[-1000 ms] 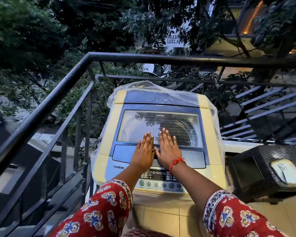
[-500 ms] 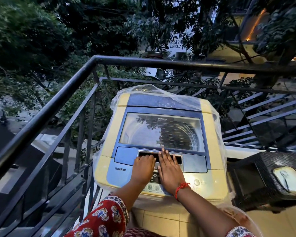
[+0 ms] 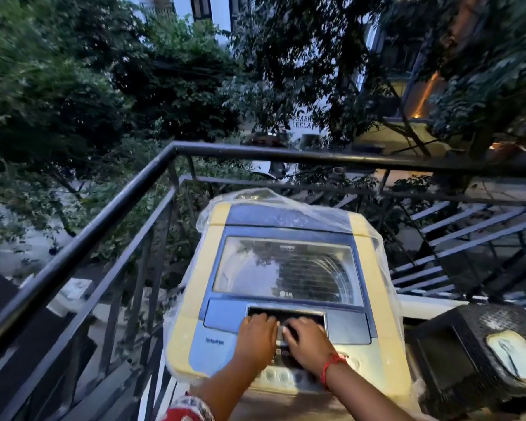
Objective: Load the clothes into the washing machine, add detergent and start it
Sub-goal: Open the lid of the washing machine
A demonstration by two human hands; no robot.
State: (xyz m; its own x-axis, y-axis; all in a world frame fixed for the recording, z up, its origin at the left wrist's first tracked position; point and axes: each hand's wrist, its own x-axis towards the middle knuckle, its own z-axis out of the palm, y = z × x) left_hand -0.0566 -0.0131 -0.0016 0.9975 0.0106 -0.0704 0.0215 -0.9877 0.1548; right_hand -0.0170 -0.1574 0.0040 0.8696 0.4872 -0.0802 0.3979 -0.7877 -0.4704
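Note:
A yellow and blue top-loading washing machine (image 3: 192, 299) stands in the balcony corner, partly wrapped in clear plastic (image 3: 255, 197). Its glass lid (image 3: 286, 268) is down. My left hand (image 3: 257, 340) and my right hand (image 3: 308, 340) lie side by side at the lid's front edge. The fingers of both curl into the dark handle recess (image 3: 304, 312). A red thread circles my right wrist. The control panel (image 3: 274, 375) lies under my wrists, mostly hidden. No clothes or detergent show.
A black metal railing (image 3: 104, 220) runs along the left and behind the machine. A black wicker box (image 3: 456, 347) with a pale object on top stands close at the right. Metal stairs (image 3: 468, 238) drop away beyond it. Trees and buildings fill the background.
My hands slid back from the glass lid to the handle recess and their flat fingers curled into it. The view has tilted up, so the machine sits lower in the frame.

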